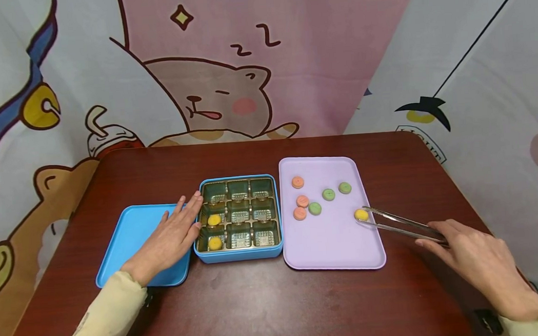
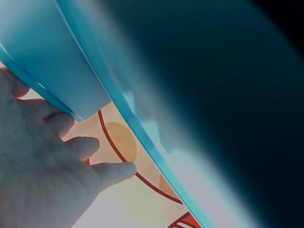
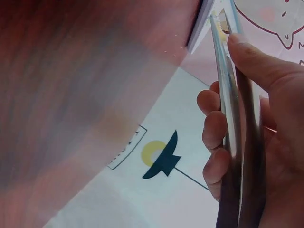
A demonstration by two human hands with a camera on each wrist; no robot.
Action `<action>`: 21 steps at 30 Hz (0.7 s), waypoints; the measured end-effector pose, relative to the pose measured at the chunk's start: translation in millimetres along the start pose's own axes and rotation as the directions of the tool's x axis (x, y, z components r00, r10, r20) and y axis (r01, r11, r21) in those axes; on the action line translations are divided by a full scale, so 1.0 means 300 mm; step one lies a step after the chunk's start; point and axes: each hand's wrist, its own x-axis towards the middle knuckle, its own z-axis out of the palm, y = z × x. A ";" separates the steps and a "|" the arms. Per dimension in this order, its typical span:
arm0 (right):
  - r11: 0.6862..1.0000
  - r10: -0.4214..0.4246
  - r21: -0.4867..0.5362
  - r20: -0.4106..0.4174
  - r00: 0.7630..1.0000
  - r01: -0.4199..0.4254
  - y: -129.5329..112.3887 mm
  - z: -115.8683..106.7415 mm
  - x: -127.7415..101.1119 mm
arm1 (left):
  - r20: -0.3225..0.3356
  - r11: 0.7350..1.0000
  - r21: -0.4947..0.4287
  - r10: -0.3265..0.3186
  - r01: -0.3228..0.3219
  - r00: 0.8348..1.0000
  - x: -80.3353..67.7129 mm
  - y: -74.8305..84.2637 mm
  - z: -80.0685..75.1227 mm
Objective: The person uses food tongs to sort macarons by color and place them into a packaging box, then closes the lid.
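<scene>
Right hand point(image 1: 480, 265): fingers curled round metal tongs point(image 1: 404, 224), long axis pointing left.
Tong tips: closed on yellow sweet point(image 1: 361, 214) on lilac tray point(image 1: 334, 251).
Left hand point(image 1: 173, 235): flat, fingers straight, against blue compartment box point(image 1: 242, 254), which lay left of the sweet.

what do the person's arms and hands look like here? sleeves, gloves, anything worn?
Both hands are bare, with no gloves and no rings visible. The left hand comes out of a long pale cream-yellow sleeve with a snug cuff at the wrist. The right hand has the same pale yellow cuff, just visible at the frame's bottom edge. A dark object, only partly visible, sits by each wrist.
</scene>
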 end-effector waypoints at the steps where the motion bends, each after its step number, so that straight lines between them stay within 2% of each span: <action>1: 1.000 -0.003 -0.004 0.000 1.000 0.003 -0.004 -0.003 0.002 | 0.000 1.000 -0.001 0.000 0.000 1.000 -0.001 0.000 0.000; 11: 1.000 -0.013 -0.003 0.073 0.997 0.013 -0.038 -0.013 0.009 | -0.006 1.000 -0.001 0.005 -0.005 1.000 -0.001 0.001 0.000; 21: 1.000 -0.025 -0.003 0.042 0.999 0.025 -0.032 -0.011 0.005 | -0.005 1.000 -0.005 0.003 -0.003 1.000 -0.001 0.001 0.000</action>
